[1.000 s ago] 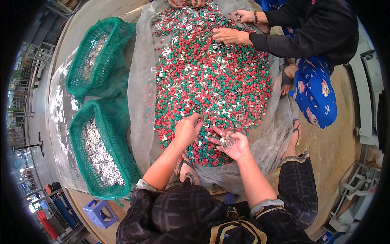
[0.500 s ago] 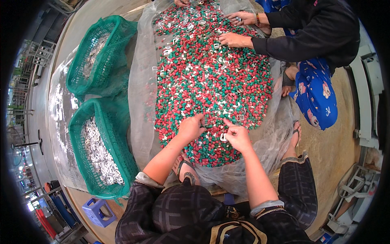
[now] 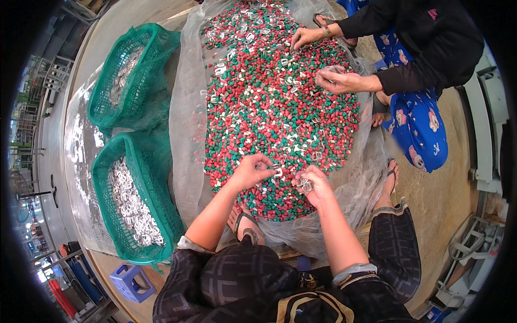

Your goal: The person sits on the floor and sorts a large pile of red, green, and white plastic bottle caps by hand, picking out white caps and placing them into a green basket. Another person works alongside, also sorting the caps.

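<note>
A wide heap of small red, green and white cone-like pieces (image 3: 269, 118) lies in front of me, with silver metal buckles scattered among them. Over its near part, my left hand (image 3: 250, 173) pinches one buckle (image 3: 278, 171) between thumb and fingertips. Just right of it, my right hand (image 3: 316, 187) is closed around a few metal buckles (image 3: 306, 185), their frames showing at the fingers. Another loose buckle (image 3: 317, 156) rests on the heap beyond my right hand.
A pale mesh sheet (image 3: 188, 113) lies under the heap. To the left stand two green net-lined baskets (image 3: 99, 183) holding metal buckles (image 3: 132, 204). A blue plastic stool (image 3: 132, 282) is at the lower left. Across at the right, a co-worker's hands (image 3: 344, 81) reach over the heap.
My left hand now has a buckle in its fingertips. The right hand has curled its extended index finger inward around its buckles. The co-worker's nearer hand has drawn back toward the right, palm upturned.
</note>
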`<state>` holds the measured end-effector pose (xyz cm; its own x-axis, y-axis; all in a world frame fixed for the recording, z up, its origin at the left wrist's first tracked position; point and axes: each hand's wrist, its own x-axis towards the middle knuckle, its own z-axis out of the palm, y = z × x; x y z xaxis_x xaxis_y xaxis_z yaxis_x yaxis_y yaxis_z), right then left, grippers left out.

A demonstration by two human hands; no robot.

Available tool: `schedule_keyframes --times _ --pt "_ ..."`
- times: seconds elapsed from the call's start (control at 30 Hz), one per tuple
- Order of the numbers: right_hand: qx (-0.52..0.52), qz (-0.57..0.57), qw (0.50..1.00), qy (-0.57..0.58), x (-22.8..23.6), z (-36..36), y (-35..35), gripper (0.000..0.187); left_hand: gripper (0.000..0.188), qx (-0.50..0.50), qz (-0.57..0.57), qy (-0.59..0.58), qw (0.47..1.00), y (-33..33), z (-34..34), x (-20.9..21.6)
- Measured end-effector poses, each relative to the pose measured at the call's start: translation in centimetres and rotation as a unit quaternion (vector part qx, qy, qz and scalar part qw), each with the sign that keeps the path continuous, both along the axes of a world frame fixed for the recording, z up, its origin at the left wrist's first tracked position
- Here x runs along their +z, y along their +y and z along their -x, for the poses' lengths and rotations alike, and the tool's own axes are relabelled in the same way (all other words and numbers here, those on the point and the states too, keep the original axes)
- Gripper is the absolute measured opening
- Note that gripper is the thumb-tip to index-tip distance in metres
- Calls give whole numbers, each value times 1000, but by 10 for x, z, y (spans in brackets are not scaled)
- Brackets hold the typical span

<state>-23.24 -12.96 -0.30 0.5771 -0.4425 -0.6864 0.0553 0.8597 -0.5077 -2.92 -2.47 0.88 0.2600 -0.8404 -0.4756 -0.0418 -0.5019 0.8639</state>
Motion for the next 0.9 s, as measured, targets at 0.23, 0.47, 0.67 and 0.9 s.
schedule_keyframes --times 0.23,0.47,0.67,0.9 --pt "131 -22 991 -13 -1 -8 10 20 18 -65 70 21 995 -6 27 20" --pt "26 -34 999 0 7 13 -13 18 34 39 2 221 974 -11 4 5" --pt "-3 -74 997 -37 4 4 -18 24 65 154 30 562 812 -5 10 -3" --pt "-28 -136 989 -48 -2 -1 -15 17 28 209 115 548 802 19 -8 -2"
